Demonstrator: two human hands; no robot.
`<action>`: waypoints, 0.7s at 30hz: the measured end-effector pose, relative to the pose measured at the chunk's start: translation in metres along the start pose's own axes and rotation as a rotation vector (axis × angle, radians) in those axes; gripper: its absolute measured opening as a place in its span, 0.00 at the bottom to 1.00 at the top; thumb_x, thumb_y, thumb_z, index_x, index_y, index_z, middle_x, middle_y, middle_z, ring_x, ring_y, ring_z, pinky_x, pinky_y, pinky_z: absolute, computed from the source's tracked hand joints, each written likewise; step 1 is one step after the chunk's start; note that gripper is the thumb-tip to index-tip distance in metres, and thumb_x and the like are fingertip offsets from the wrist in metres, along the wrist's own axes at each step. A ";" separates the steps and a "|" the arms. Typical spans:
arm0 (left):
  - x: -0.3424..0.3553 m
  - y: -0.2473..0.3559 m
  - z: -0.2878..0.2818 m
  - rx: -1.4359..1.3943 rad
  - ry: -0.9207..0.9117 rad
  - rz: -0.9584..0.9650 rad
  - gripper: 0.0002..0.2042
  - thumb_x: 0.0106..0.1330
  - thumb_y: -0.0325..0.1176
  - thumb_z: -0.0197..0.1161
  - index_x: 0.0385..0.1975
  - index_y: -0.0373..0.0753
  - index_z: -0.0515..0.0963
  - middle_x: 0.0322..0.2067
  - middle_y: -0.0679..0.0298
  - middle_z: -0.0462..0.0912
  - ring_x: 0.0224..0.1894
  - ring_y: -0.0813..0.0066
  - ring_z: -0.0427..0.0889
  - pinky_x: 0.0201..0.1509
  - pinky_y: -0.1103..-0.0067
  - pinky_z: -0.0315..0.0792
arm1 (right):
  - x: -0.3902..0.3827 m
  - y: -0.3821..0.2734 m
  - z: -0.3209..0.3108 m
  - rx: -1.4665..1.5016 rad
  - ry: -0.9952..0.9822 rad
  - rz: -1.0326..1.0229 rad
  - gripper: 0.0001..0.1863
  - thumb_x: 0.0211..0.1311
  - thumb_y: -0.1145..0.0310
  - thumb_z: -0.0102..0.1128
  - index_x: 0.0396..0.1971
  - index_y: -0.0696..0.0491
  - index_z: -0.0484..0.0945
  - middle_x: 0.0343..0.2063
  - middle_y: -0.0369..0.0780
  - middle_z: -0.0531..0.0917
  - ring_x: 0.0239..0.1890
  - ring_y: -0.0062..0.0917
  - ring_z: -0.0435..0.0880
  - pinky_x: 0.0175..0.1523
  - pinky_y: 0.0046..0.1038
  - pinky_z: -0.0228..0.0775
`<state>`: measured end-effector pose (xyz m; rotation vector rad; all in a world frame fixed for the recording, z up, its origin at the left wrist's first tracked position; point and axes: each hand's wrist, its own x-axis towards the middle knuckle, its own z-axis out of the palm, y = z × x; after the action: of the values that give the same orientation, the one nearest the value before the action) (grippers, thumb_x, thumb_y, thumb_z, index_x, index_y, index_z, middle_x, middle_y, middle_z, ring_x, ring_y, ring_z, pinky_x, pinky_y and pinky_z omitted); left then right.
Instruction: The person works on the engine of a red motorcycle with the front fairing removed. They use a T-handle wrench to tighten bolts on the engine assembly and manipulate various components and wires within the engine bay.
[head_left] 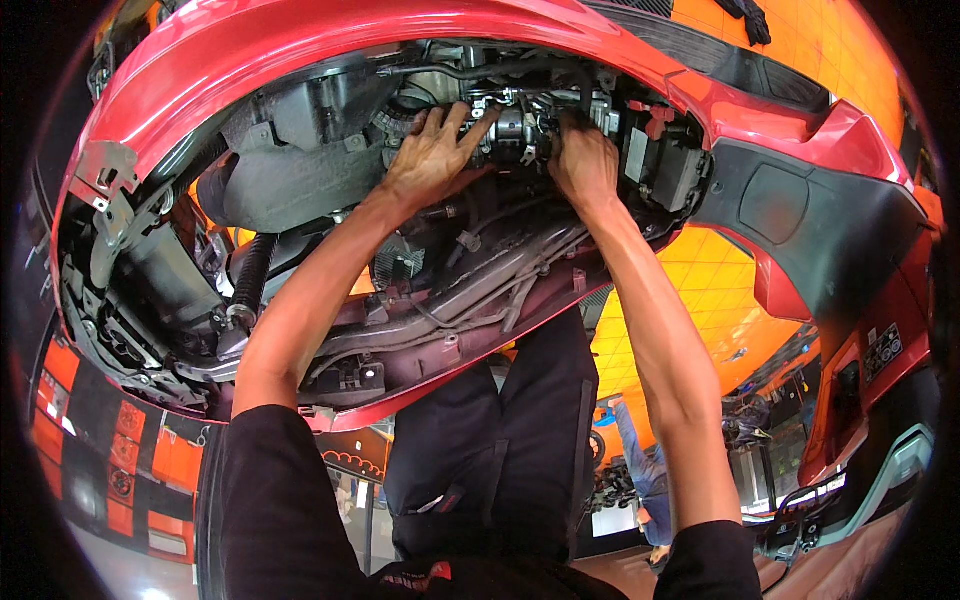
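Orange floor (685, 315) beyond — metal part (511, 128) lies between spread left hand (427, 165) and curled right hand (587, 162), grip unclear.

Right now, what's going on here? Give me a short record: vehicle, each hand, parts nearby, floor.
Vehicle: red scooter-like body, inner parts exposed
Left hand: fingers spread, at the left side of a silver metal part
Right hand: fingers curled, at that part's right side; fingertips hidden
Parts nearby: dark rounded housing and black coil spring to the left; black box to the right
Floor: orange tiles
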<state>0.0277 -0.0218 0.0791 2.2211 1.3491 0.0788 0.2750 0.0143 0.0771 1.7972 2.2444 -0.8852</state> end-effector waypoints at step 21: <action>-0.006 0.002 -0.001 -0.088 -0.018 -0.046 0.41 0.63 0.45 0.74 0.74 0.43 0.61 0.62 0.45 0.71 0.62 0.39 0.73 0.69 0.53 0.69 | -0.001 -0.001 0.016 0.035 0.059 0.067 0.13 0.60 0.67 0.64 0.42 0.59 0.82 0.31 0.57 0.86 0.38 0.54 0.87 0.44 0.51 0.79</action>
<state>0.0256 -0.0270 0.0823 2.1120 1.3608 0.0993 0.2705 0.0046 0.0645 1.9259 2.2022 -0.8754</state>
